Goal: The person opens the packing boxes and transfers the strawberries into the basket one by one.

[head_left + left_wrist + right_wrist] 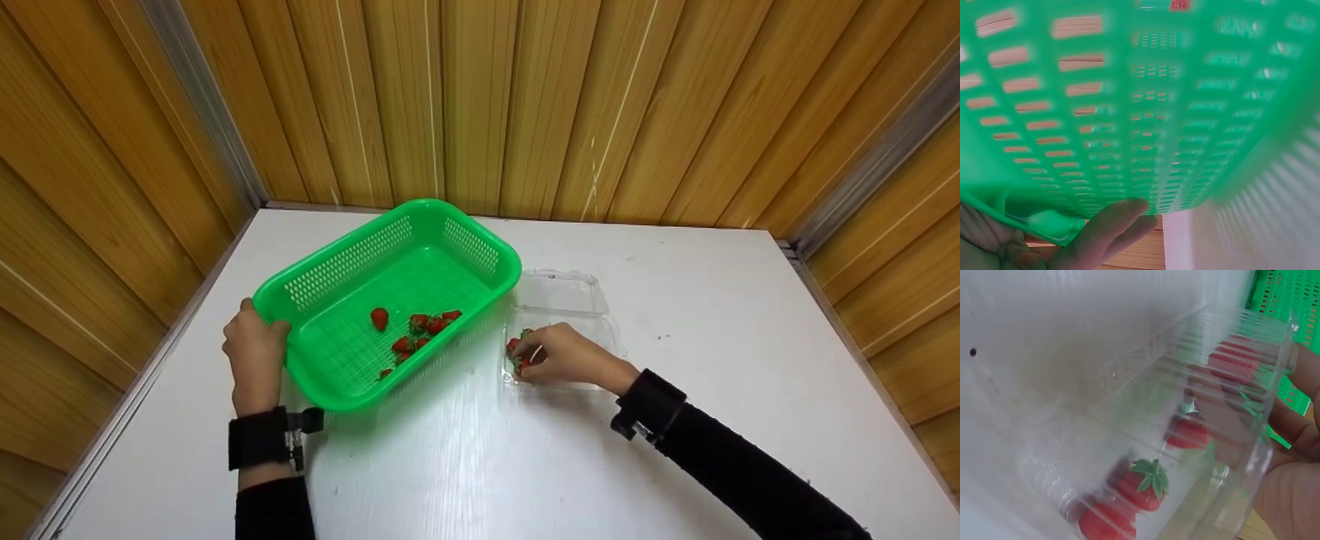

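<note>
My left hand (255, 356) grips the near left end of a green plastic basket (337, 281), its thumb over the rim. That end is tipped up off the white table. Several strawberries (436, 325) lie along the basket's near side. To the right, my right hand (566, 356) reaches down into a clear plastic clamshell box (600, 330) and pinches a strawberry (1234, 363). Through the box wall in the right wrist view, other strawberries (1143, 488) show on its floor. In the left wrist view the slotted basket wall (1151, 129) fills most of the picture.
The box's lid (562, 292) lies folded back, away from me, close to the basket's right end. Both stand on a white table (712, 360), enclosed by wood-patterned panels (480, 105) at the back and sides.
</note>
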The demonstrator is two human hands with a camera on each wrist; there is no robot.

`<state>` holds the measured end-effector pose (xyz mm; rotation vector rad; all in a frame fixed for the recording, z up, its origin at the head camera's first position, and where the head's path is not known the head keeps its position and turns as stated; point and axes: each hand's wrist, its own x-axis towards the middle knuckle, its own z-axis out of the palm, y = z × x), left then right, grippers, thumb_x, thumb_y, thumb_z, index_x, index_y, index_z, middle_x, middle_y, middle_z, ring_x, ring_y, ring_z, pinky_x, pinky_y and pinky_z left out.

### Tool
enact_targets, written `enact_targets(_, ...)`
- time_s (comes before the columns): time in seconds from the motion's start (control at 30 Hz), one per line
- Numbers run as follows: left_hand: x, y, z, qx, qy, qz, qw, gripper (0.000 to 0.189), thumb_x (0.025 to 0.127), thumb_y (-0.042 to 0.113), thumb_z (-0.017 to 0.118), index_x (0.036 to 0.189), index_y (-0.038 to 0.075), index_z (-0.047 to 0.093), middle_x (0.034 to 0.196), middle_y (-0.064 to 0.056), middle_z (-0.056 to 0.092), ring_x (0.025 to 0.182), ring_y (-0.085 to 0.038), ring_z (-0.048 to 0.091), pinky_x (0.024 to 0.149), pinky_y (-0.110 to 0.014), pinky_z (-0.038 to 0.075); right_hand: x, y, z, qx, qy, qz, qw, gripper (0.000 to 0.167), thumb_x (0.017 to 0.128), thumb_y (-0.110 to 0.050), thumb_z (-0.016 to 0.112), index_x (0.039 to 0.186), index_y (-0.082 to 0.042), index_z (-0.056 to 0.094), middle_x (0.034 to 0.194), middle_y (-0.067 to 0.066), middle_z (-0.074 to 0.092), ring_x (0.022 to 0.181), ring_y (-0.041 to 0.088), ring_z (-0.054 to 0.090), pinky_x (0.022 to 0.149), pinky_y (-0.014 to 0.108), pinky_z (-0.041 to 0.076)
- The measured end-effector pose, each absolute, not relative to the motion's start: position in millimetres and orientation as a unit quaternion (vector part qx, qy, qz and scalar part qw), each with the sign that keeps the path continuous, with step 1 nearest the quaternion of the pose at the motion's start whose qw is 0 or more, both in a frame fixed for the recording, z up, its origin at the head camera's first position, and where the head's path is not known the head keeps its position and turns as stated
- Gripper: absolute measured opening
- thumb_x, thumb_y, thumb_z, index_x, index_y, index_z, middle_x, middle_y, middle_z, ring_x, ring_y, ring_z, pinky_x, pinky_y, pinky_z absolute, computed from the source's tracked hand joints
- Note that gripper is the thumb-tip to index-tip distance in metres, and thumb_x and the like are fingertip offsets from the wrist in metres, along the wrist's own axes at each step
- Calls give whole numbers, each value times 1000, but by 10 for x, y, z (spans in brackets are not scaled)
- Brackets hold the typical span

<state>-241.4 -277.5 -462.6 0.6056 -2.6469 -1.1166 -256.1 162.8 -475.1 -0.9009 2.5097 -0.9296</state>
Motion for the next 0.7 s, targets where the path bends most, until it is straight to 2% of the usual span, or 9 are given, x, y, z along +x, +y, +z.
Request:
enact_targets(0.3, -2411, -2769, -4630, 202, -896, -382, 107, 60, 91, 0, 57, 143, -21, 36, 126, -44, 54, 110, -57, 58, 91, -66, 47, -2582, 1681, -4652, -309, 889, -312, 129, 23, 86, -6, 77, 107, 1, 75, 96, 7, 75, 85, 20, 72, 75, 26, 57)
enact_targets(0.7, -2404, -2764, -4631, 192, -896, -382, 118, 60, 91, 0, 56, 142, -22, 36, 125, -45, 55, 106, -57, 59, 88, -66, 48, -2495, 1677, -4556, -313, 908, -275, 26, 15, 82, -2, 74, 97, -2, 74, 89, 6, 69, 79, 17, 68, 66, 23, 55)
